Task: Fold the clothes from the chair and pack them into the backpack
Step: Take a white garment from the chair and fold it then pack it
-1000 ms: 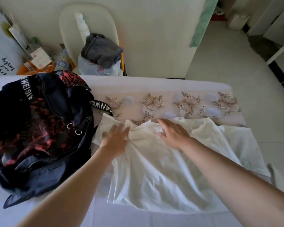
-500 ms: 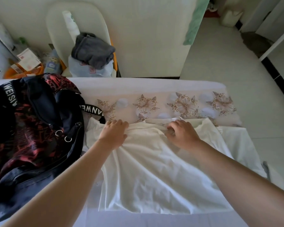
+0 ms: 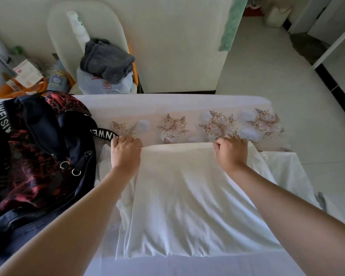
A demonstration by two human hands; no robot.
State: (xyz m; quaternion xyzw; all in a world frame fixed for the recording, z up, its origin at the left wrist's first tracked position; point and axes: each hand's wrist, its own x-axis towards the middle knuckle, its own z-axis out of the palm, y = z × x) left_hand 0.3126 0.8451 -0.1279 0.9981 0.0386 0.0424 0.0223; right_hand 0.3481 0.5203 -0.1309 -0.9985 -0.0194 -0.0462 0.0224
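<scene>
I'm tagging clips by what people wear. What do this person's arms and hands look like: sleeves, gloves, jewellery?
The left forearm and right forearm are bare to the frame edge, no sleeve in view. The left hand and right hand wear no gloves; no ring, watch or bracelet shows.

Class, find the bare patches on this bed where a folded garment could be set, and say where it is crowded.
Free: the flowered band beyond the white shirt, up to the bed's far edge; the plain strip on the near side of the shirt's hem. Crowded: the left, where the backpack flanks the shirt.
</scene>
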